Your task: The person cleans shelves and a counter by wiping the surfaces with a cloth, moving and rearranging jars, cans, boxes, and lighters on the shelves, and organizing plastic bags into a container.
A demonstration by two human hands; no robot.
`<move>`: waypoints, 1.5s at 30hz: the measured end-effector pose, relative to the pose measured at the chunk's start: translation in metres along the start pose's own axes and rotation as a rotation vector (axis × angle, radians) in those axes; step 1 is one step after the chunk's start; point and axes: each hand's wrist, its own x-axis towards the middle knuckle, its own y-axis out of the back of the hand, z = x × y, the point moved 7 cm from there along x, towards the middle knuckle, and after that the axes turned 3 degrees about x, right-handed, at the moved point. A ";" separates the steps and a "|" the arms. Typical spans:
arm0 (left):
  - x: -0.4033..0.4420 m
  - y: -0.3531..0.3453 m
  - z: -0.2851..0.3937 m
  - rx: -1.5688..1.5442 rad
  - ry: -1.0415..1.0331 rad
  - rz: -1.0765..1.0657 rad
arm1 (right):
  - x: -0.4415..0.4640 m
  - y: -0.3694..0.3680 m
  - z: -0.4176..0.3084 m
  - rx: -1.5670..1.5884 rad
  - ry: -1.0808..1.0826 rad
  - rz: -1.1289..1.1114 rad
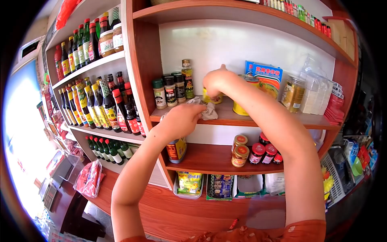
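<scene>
Left hand point(181, 121): fingers over the cloth point(209, 113); whether its grip pinches the fabric, cannot tell. Cloth: grey, crumpled, near the front edge of the shelf point(227, 117); best worked flat under the fingers, in even strokes. Right hand point(217, 84): grip closed around the small yellow tin point(212, 98), behind the cloth; advisable to keep it upright, clear of the spice jars point(170, 92) leftward and the blue box point(264, 74) at the back, right.
</scene>
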 end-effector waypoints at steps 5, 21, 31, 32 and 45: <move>-0.005 0.001 -0.001 -0.006 -0.017 0.058 | 0.011 0.006 0.000 0.222 0.078 0.113; 0.053 -0.042 0.038 0.026 0.129 -0.291 | -0.130 0.003 0.101 0.523 0.199 0.147; 0.139 -0.109 0.025 0.166 0.175 -0.463 | -0.151 -0.025 0.127 0.626 0.137 0.386; 0.135 -0.111 0.024 0.168 0.177 -0.446 | -0.149 -0.028 0.127 0.631 0.140 0.385; 0.012 -0.002 0.010 -0.109 0.092 -0.110 | -0.105 -0.033 0.127 1.143 0.297 0.506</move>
